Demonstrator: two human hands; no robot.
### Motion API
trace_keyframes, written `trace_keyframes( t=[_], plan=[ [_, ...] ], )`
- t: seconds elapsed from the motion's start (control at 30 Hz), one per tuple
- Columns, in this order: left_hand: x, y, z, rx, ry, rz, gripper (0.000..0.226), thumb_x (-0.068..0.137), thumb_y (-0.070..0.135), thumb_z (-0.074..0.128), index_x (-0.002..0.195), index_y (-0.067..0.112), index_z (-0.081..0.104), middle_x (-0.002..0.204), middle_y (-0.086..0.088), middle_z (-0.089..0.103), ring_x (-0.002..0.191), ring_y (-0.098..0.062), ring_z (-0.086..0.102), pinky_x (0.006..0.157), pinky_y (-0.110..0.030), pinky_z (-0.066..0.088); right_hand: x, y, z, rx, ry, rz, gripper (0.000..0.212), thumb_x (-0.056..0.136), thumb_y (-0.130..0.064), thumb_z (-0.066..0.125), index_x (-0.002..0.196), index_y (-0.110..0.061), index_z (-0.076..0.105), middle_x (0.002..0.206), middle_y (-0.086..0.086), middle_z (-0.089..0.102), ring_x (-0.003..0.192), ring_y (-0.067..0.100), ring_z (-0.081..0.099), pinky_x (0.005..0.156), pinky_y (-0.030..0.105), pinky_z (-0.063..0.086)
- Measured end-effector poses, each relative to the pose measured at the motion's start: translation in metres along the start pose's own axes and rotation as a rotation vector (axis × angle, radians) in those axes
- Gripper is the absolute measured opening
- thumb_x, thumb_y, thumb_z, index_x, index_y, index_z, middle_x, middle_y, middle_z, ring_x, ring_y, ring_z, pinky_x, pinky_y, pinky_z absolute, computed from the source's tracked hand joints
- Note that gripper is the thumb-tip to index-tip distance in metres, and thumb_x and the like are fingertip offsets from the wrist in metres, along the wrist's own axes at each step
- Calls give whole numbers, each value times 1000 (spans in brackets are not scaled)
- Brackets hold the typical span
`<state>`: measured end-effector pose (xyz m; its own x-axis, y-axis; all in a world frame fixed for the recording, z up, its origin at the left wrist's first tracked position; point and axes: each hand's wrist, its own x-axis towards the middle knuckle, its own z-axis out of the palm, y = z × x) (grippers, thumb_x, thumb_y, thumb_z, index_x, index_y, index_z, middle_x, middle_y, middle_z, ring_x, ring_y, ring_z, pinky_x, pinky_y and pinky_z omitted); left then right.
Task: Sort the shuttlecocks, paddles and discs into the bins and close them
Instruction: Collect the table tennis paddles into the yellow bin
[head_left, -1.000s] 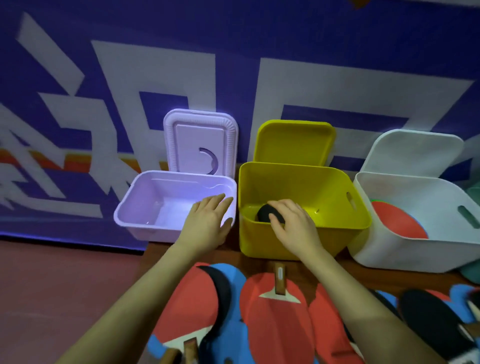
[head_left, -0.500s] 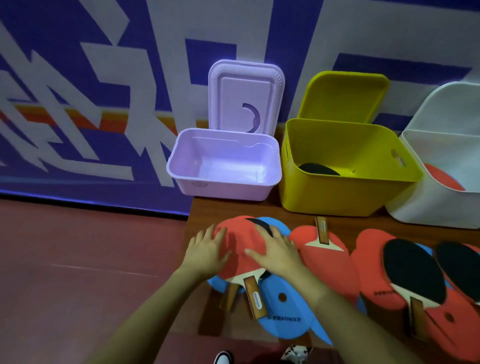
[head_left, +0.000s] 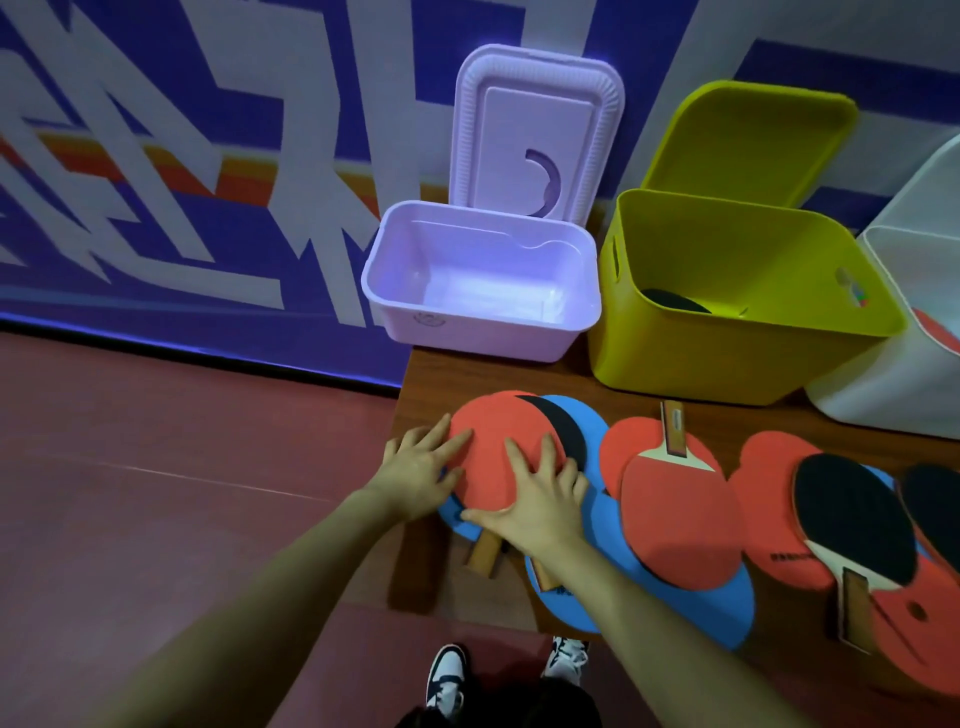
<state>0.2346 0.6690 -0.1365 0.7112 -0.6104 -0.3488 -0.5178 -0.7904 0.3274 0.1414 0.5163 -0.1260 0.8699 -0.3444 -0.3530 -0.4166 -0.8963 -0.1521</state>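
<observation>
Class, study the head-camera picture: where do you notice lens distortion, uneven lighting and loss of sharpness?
Head view: the wide lens bows the wall stripes and tilts the yellow bin outward; a bluish glow lights the inside of the purple bin while the floor stays dim; the white bin at the right edge looks soft.

Blue wall (head_left: 322, 291) behind, crossed by broad white bands (head_left: 171, 156) and a thin orange-red stripe (head_left: 171, 174). Dull red floor (head_left: 156, 467) below, meeting it at a dark edge. Brown wood-grain tabletop (head_left: 447, 374) against the wall, dimly lit.
</observation>
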Motion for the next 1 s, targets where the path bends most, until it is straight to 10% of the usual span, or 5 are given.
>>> trace_keyframes(
  t=[0.23,0.47,1.0],
  plan=[
    [-9,12,16,26,184,89,73,79,55,18,141,25,41,148,-13,35,118,-40,44,93,-46,35,6,47,-13,-110,-22,-195,98,65,-86,47,145,-48,6,158,2,-5,141,41,5,112,51,13],
    [1,9,6,115,21,101,84,68,67,-2,147,41,6,158,-5,-2,136,-30,20,106,-42,17,0,38,-5,-59,-39,-71,101,61,-88,46,143,-52,-1,157,3,-10,139,44,6,107,57,22],
    [6,85,25,-133,98,22,83,73,73,7,148,39,2,158,0,-2,142,-33,10,111,-48,14,-33,104,-24,90,254,189,102,51,-92,30,139,-41,39,152,6,27,130,42,30,103,53,26]
  ],
)
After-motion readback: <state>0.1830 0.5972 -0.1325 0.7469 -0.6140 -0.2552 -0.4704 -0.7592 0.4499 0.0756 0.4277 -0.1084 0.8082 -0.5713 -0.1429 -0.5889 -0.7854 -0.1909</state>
